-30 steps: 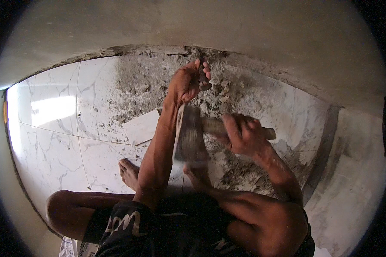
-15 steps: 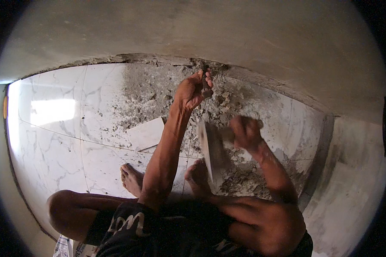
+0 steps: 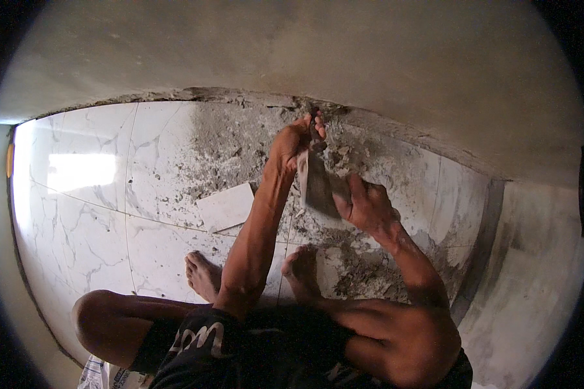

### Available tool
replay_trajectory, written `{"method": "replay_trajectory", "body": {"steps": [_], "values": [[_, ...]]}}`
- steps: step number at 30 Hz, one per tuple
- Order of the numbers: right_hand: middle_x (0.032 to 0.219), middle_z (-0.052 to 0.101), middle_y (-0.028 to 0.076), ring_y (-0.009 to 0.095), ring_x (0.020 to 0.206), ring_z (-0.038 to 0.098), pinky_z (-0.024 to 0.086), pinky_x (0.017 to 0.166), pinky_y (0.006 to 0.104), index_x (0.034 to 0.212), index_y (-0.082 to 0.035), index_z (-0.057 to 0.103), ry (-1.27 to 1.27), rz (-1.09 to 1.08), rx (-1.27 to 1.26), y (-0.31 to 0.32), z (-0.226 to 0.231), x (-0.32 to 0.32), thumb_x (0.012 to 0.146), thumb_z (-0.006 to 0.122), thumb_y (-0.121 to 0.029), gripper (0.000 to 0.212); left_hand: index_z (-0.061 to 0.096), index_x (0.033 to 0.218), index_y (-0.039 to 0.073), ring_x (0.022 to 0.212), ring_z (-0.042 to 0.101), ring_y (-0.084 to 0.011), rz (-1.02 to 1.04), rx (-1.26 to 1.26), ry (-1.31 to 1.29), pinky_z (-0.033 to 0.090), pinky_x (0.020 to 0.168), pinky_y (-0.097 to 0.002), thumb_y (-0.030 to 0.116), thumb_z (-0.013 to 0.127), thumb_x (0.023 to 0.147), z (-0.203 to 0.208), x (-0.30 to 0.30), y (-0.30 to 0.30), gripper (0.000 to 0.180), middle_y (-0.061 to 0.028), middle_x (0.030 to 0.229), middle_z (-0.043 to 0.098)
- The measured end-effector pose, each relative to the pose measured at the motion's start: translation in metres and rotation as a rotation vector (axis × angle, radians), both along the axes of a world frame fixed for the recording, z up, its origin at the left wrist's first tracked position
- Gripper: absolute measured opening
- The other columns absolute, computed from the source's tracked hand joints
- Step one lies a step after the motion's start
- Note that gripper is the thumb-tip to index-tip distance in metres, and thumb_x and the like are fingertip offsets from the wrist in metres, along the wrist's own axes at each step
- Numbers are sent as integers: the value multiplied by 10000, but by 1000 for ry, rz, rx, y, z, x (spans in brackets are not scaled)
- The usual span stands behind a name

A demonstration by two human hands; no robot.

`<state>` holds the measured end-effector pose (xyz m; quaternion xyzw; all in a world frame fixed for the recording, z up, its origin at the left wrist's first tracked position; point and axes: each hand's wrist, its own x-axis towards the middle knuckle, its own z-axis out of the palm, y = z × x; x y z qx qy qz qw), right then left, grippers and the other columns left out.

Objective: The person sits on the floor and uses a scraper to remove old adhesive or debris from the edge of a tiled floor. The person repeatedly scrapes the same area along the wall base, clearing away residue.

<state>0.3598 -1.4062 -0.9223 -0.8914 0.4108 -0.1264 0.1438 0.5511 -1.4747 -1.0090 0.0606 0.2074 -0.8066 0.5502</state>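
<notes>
My left hand (image 3: pixel 292 144) is closed around a short dark chisel (image 3: pixel 316 133), its far end against the broken base of the wall (image 3: pixel 292 45). Closed on a short handle, my right hand (image 3: pixel 370 206) holds a hammer-like tool with a broad, flat grey head (image 3: pixel 318 188). The far end of that head is at the chisel's near end; whether they touch is hard to tell. Grey rubble (image 3: pixel 224 152) lies around the left hand along the foot of the wall.
A loose white tile piece (image 3: pixel 226 207) lies left of my left forearm. Marble-patterned tiles (image 3: pixel 84 227) cover the floor. More dark debris (image 3: pixel 370 272) lies by my right knee. Another wall (image 3: pixel 532 272) stands at the right. My bare feet (image 3: pixel 202 275) are on the tiles.
The hammer-like tool has swung up and away from me, from below the left hand to the chisel's near end. My left hand still grips the chisel at the wall base.
</notes>
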Motion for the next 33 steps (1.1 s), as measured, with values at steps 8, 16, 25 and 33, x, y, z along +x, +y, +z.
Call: {"method": "replay_trajectory", "body": {"steps": [8,16,25,33], "values": [[586,553,140,270,528,603,466,451,347,861,-4,499,140,-46,-5,-18,2,-5,840,552,-181,186,464,1016,-41,695,539,-200,13,-62,-35,529,650,-362,86,382,959,-4,-8,1,162,-105,825,523],[647,588,156,341,535,603,493,458,398,922,-25,507,-46,7,-75,-20,-21,-4,837,600,-347,346,453,977,-59,680,541,-216,39,-62,-174,536,641,-352,86,358,964,-5,-1,-2,173,-114,813,518],[629,602,175,335,552,621,496,448,393,941,-31,499,-25,76,-46,-21,-17,-4,831,622,-336,346,464,959,-43,681,541,-224,60,-32,-189,529,648,-350,98,356,967,-3,-2,-1,177,-106,794,521],[618,581,141,334,577,626,506,487,389,912,-23,491,-61,63,-1,5,5,7,831,626,-340,354,480,1010,-41,686,548,-183,-95,-154,-692,506,636,-290,148,381,974,-7,5,15,216,-80,798,531]]}}
